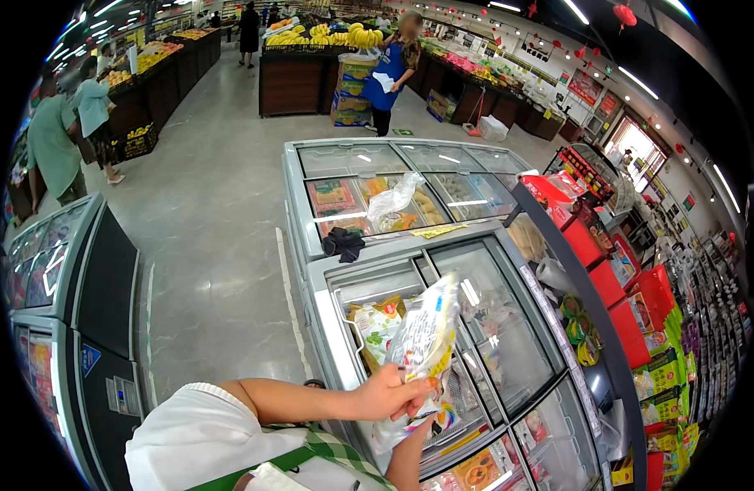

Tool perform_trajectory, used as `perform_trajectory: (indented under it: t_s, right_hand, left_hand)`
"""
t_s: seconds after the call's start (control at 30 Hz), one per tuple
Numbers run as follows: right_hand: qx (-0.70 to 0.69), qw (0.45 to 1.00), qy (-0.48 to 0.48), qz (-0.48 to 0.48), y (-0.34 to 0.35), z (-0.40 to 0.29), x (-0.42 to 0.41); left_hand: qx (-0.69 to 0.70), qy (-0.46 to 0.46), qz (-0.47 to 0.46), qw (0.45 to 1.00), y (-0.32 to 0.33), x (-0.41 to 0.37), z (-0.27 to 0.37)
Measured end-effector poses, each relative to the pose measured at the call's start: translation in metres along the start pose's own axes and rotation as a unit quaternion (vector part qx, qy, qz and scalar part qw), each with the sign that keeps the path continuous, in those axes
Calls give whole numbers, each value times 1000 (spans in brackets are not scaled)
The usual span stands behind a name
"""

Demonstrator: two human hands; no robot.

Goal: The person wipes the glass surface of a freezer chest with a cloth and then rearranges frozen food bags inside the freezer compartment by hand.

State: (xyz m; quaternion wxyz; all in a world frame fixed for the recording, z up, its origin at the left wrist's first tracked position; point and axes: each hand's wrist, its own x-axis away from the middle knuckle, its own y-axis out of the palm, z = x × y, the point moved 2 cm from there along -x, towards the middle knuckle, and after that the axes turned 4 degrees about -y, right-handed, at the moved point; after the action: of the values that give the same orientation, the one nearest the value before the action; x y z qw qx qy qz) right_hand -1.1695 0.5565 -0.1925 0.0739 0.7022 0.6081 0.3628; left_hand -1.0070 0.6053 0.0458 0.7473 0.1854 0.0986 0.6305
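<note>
My left hand (389, 393) grips a clear plastic food bag (427, 325) with print, near its lower part. The bag is tilted above an open section of a chest freezer (346, 276). My right forearm (411, 454) rises from below toward the bag; the right hand itself is hidden behind the bag and my left hand. Inside the freezer, under the bag, lies a white and green food package (377, 322) with gold edges. A wire handle (350, 331) lines the opening's left side.
A second glass-topped freezer (294, 184) adjoins ahead, bearing a crumpled plastic bag (395, 196) and a dark cloth (343, 244). On the right runs a shelf with red boxes (598, 279). More freezers (104, 288) flank the aisle at left. A person in a blue apron (386, 73) stands by bananas (318, 37).
</note>
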Motion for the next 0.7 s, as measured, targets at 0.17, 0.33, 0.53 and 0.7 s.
perform_trajectory:
  t_s: [0.17,0.33,0.53,0.7]
  right_hand:
    - [15,990,-31,-134,142,-49,51]
    - [-58,976,-124,-169,136,-77,22]
    - [399,905,-149,-2,81,57,-41]
    - [421,902,-87,-33,99,90,-40]
  left_hand:
    - [18,94,14,995,-41,42,67]
    - [119,154,75,978,-146,77,61]
    - [42,-97,295,950,-304,88,-120]
    - [-40,-255,283,924,-366,98,-200]
